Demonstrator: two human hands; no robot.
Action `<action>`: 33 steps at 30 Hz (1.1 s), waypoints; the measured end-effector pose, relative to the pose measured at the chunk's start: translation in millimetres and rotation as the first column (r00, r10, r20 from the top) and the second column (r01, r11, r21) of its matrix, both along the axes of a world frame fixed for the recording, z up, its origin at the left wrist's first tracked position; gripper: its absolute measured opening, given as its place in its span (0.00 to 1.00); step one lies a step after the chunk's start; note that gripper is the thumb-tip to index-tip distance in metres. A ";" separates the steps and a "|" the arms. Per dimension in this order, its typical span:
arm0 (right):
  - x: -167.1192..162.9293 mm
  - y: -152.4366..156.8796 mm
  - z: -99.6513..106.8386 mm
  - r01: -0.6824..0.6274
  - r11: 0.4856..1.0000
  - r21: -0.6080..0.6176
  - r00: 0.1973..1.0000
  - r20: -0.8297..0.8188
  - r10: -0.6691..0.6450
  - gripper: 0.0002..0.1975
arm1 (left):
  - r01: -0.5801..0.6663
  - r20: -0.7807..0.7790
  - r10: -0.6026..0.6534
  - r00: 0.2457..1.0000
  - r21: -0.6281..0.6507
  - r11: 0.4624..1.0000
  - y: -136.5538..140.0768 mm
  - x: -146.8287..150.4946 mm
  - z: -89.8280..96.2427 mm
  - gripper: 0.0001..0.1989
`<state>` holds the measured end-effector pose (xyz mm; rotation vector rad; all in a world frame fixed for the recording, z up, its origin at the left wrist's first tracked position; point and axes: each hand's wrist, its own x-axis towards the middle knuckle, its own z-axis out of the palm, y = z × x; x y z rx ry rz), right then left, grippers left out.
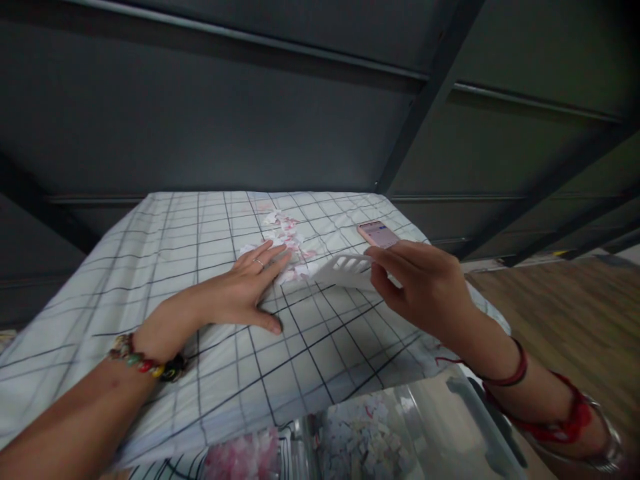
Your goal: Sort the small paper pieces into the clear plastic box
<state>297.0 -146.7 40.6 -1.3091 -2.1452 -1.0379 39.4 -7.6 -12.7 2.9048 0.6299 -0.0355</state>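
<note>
A small heap of white and pink paper scraps lies on the checked tablecloth. My left hand rests at the heap's near left side, fingers spread and fingertips touching the scraps. Between the thumb and fingers of my right hand is a thin white slotted plastic piece. Its left edge meets the right side of the scraps. Part of the piece is hidden behind my right fingers.
A pink-edged phone lies beyond my right hand. At the near edge stand a clear container of pink scraps and a larger clear bin of pale paper bits. Grey metal panels rise behind the table. Wooden floor shows at right.
</note>
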 end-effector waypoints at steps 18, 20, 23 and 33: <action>-22.8 2.7 4.4 -0.382 0.918 -0.102 0.924 -0.024 0.382 0.10 | -0.087 -0.079 0.080 0.994 -0.088 0.992 4.6 -12.7 4.6 0.67; -16.8 -4.6 7.1 -0.378 0.922 -0.079 0.926 -0.019 0.378 0.08 | -0.131 -0.098 0.120 0.988 -0.116 0.985 3.1 -13.0 6.6 0.67; -5.1 -17.9 9.8 -0.175 0.983 -0.059 0.985 -0.021 0.174 0.08 | -0.207 -0.143 0.190 0.971 -0.117 0.971 -3.6 -7.9 13.7 0.67; -43.3 -51.0 3.3 0.057 0.998 -0.020 0.998 0.018 -0.056 0.09 | -0.280 -0.237 0.252 0.938 -0.095 0.955 -36.5 -33.7 15.4 0.58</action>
